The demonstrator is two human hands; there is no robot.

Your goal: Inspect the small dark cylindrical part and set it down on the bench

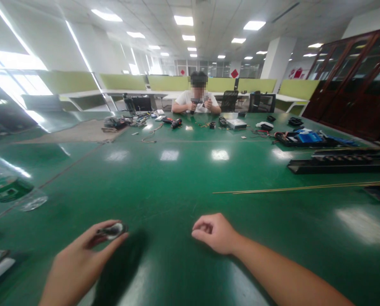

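My left hand (84, 253) is raised over the green tabletop (177, 187) at the lower left. Its thumb and fingers grip a small dark round part (115, 230) with a pale, hollow-looking inside. To the right, my right hand (214, 233) is by the table surface with its fingers curled in and the thumb meeting the index finger. Whether anything is inside that curl is too small to tell. A gap of bare green surface lies between the two hands.
A plastic bottle (11, 191) lies at the left. Thin brass-coloured rods (273, 190) and black rails (336, 163) are at the right. Across the table, a person (198, 95) holds a dark tool. Near them are a red-and-black tool (176, 123), wires and a tray of parts (304, 138).
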